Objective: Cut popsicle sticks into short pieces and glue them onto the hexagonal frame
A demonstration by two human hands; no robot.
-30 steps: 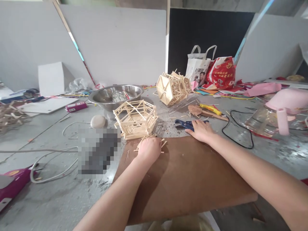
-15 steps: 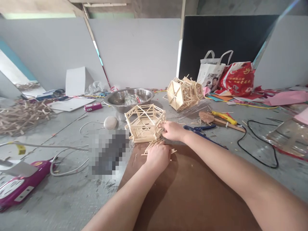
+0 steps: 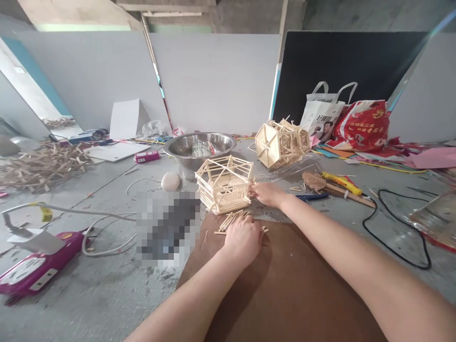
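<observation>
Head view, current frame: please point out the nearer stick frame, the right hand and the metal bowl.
Nearer stick frame [image 3: 230,205]: head view, front of its base.
Right hand [image 3: 270,194]: head view, back of the hand.
Metal bowl [image 3: 187,162]: head view, outer wall below the near rim.

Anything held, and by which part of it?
Right hand touches the stick frame at its right side; a hold can't be told. Left hand covers loose sticks; any hold is hidden.

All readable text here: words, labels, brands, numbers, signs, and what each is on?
"好", probably: first character on white shopping bag; rest too blurred.
Red bag: yellowish characters, too blurred to read.
Purple power strip: markings too small.
Yellow cable tag: nothing legible.
</observation>
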